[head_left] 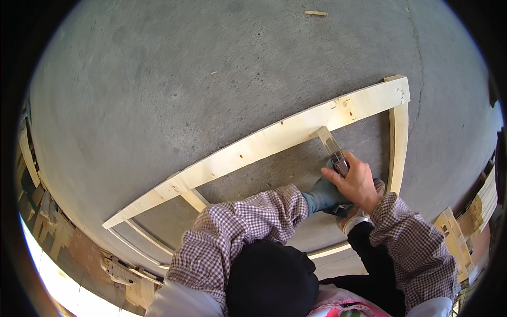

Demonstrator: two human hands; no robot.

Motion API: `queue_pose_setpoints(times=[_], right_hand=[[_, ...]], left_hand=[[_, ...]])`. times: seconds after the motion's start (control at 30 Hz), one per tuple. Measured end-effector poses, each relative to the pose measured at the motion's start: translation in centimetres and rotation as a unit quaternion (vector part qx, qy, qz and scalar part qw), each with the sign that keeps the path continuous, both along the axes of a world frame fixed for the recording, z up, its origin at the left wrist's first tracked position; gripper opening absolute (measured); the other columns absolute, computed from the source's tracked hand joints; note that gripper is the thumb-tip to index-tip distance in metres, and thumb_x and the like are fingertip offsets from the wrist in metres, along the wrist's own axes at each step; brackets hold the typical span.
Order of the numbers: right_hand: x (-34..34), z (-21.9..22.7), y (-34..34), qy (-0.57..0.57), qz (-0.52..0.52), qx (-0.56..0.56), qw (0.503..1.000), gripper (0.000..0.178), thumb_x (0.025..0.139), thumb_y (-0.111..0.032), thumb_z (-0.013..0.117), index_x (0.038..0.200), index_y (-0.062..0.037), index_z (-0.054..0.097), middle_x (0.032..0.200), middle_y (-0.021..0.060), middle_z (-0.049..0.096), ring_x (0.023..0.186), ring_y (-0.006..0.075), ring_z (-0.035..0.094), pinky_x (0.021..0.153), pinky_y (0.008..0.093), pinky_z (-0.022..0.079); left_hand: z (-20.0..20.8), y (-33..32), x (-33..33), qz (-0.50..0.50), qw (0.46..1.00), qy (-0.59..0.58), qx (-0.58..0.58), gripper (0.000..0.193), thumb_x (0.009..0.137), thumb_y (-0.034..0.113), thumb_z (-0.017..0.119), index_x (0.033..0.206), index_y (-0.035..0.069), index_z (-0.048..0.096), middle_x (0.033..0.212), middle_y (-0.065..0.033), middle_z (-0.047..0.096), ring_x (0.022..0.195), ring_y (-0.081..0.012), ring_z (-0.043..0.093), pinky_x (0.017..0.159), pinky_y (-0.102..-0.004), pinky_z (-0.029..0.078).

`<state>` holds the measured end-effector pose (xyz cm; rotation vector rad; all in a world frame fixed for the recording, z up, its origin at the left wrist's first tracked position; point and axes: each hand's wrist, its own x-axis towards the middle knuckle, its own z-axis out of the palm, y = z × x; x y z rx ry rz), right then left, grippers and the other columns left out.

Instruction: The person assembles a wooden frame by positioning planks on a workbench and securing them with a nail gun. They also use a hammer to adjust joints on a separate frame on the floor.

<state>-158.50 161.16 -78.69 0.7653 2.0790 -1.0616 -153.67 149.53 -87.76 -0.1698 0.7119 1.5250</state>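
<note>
In my right hand (356, 182), which is bare, the fingers and thumb close around the rear of a tool that looks like a staple gun (329, 141), with a long, pale metal magazine. Its far end meets the inner edge of a long, pale wooden board (253, 145). My left hand (323, 194), in a teal glove, is beside and partly beneath the tool; its fingers are mostly hidden. The board forms the far side of a wooden frame lying on the floor, with a side piece (398, 148) at right and a crosspiece (195, 199) nearer the left.
Grey concrete floor (158, 95) surrounds the frame, with a small wood scrap (316, 13) far off. Stacked timber (55, 222) lines the left rim, and more wooden pieces (454, 238) lie at right. My shoe (353, 221) is inside the frame, close to my hands.
</note>
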Motion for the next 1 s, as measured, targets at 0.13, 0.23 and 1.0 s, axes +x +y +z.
queue_pose_setpoints(times=[0.13,0.23,1.0], right_hand=[[0.0,-0.2,-0.4,0.016,0.002,0.004,1.0,0.061,0.071,-0.047,0.068,0.099,0.0056,0.054,0.071,0.0187,0.061,0.065,0.0298,0.062,0.06,0.0367,0.048],[-0.5,0.0,-0.2,-0.03,0.02,0.013,0.999,0.058,0.071,-0.047,0.068,0.092,0.005,0.054,0.068,0.0182,0.06,0.062,0.0291,0.061,0.058,0.0377,0.048],[-1.1,-1.0,-1.0,-0.065,0.09,0.145,0.983,0.035,0.073,-0.039,0.065,0.08,-0.005,0.06,0.067,0.0164,0.062,0.063,0.0313,0.062,0.058,0.0389,0.048]], left_hand=[[0.6,-0.6,-1.2,-0.039,0.998,0.045,0.008,0.043,0.084,0.028,0.057,0.119,0.01,0.039,0.114,-0.0088,0.047,0.108,-0.0197,0.046,0.091,-0.0332,0.039],[0.8,-0.5,-1.3,-0.045,0.996,0.072,-0.001,0.048,0.078,0.031,0.063,0.116,0.009,0.043,0.111,-0.01,0.05,0.105,-0.021,0.048,0.089,-0.0339,0.04],[0.7,0.8,-4.7,-0.282,0.899,0.331,-0.058,0.049,0.076,0.03,0.062,0.117,0.008,0.045,0.106,-0.0133,0.053,0.099,-0.0277,0.052,0.083,-0.038,0.044]])
